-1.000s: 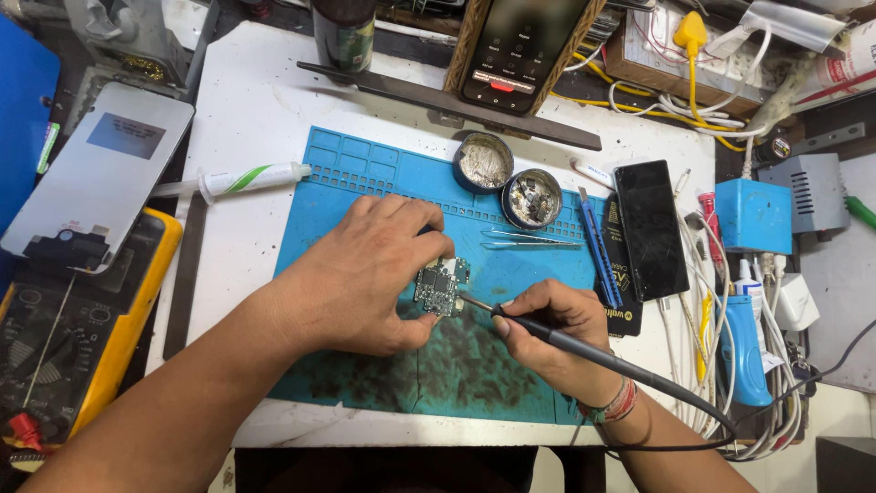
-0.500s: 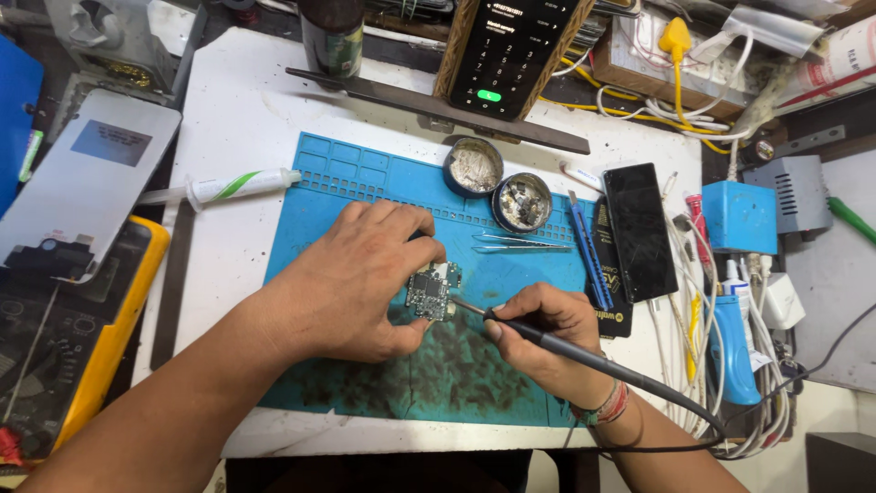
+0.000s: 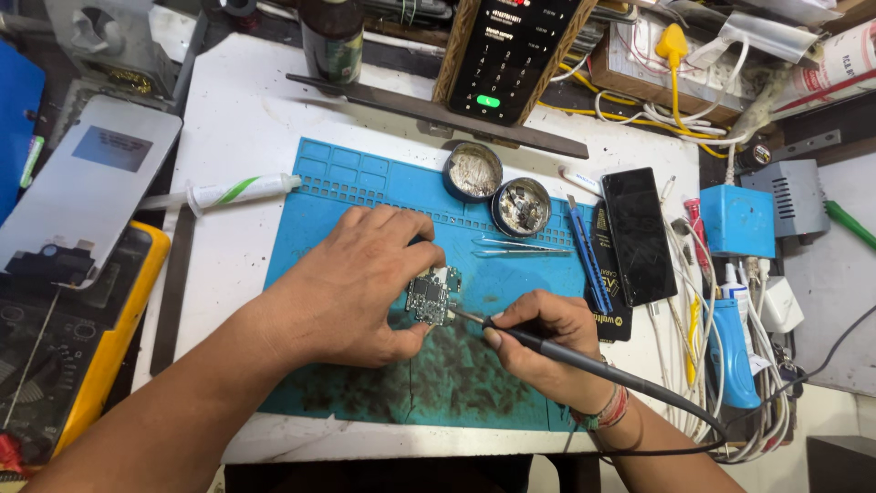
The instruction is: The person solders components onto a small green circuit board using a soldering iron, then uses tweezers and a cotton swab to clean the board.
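Note:
My left hand (image 3: 351, 285) presses down on a small green circuit board (image 3: 429, 297) lying on a blue work mat (image 3: 365, 187). Its fingers curl over the board's left side. My right hand (image 3: 547, 347) grips a dark soldering iron (image 3: 584, 362) like a pen. The iron's thin tip touches the board's right edge. A black cable runs from the iron off to the lower right.
Two round tins (image 3: 497, 187) and tweezers (image 3: 516, 246) lie on the mat's far side. A dark phone (image 3: 637, 233) and blue tools rest to the right. A white syringe tube (image 3: 242, 192) lies left, beside a yellow meter (image 3: 109, 347). A lit phone (image 3: 506, 55) stands behind.
Both hands stay on the board and the iron; the view has shifted slightly, and the iron tip holds at the board's right edge.

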